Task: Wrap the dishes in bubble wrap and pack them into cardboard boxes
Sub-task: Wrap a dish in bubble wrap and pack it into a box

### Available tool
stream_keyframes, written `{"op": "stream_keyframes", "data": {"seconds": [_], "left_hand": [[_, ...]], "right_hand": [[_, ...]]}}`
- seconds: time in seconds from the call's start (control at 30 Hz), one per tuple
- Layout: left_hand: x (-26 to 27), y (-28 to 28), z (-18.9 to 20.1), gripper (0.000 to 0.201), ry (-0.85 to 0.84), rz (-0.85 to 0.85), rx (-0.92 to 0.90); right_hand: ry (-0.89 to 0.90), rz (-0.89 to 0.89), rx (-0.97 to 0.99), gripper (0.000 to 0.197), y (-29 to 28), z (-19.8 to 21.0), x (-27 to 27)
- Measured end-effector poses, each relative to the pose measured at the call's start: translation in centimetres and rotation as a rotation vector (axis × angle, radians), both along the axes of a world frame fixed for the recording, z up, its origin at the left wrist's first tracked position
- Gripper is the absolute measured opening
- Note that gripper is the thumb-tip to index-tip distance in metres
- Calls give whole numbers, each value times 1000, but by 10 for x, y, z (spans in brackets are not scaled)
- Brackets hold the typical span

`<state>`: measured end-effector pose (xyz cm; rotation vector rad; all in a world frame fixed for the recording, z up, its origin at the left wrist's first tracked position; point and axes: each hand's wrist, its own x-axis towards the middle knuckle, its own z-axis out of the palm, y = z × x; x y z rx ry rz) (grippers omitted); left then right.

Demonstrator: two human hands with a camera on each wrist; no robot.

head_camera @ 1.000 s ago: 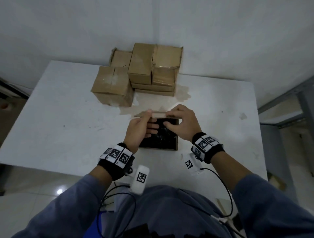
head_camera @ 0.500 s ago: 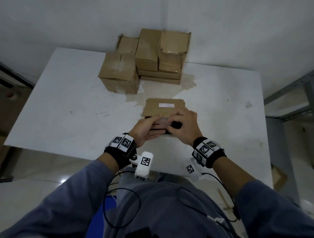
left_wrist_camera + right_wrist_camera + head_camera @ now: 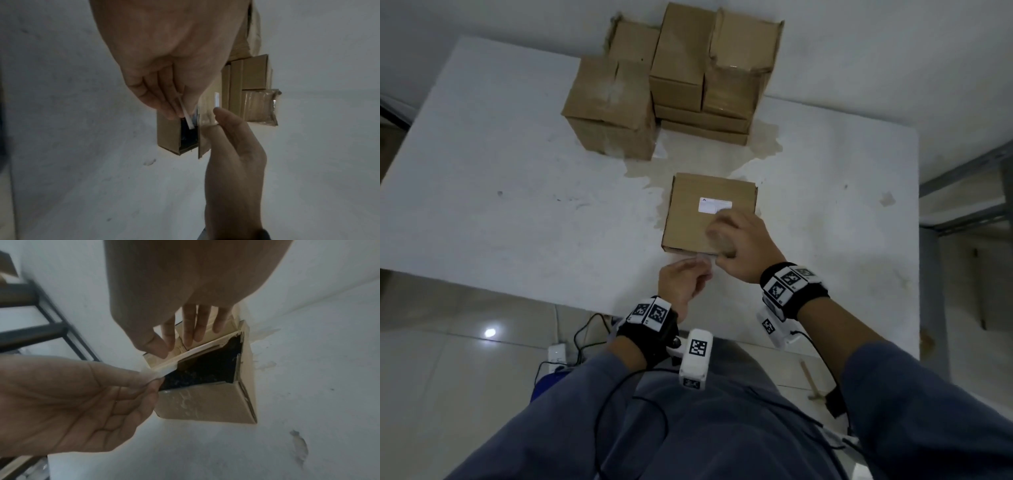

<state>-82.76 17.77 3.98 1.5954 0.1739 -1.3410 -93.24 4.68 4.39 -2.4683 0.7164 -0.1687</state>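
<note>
1. Box is sitting near the table's front edge, its lid almost down.
2. Right hand is pressing flat on the lid.
3. Left hand, nearer the open front, is pinching a tape strip there.

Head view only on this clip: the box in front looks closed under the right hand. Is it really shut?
Observer: No. The right wrist view shows the lid raised off the box at the front, with dark contents in the gap. I cannot tell what they are.
Operator: What is the left hand pinching?
Observer: The left hand pinches a pale strip, tape by the look of it, that runs along the lid's front edge.
Operator: Is the right hand gripping the lid?
Observer: The right hand has its fingers lying straight on top of the lid, not curled round it.
</note>
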Motion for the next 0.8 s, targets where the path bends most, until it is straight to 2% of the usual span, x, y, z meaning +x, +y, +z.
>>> {"op": "stream_keyframes", "data": {"seconds": [0.13,0.27,0.37,0.5,0.63,0.8], "left_hand": [[-5,1,-14,14,31,78,28],[-1,4,-26,21,-39,46,48],[4,2,-31,22,-67,43,51],[2,-7,-34,31,-107,124,49],[-2,-14,-41,35,-172,162,34],[-3,-12,-56,40,-399,24,118]], "right_hand": [[91,-28,-18,56,-8,-13,8],[154,-5,-70,71,-14,-16,12],[228,-39,11,71,-19,-18,15],[198,-92,144,69,-23,-27,18],[157,-99,89,74,-21,-37,18],[154,-104,53,75,-21,-41,17]]}}
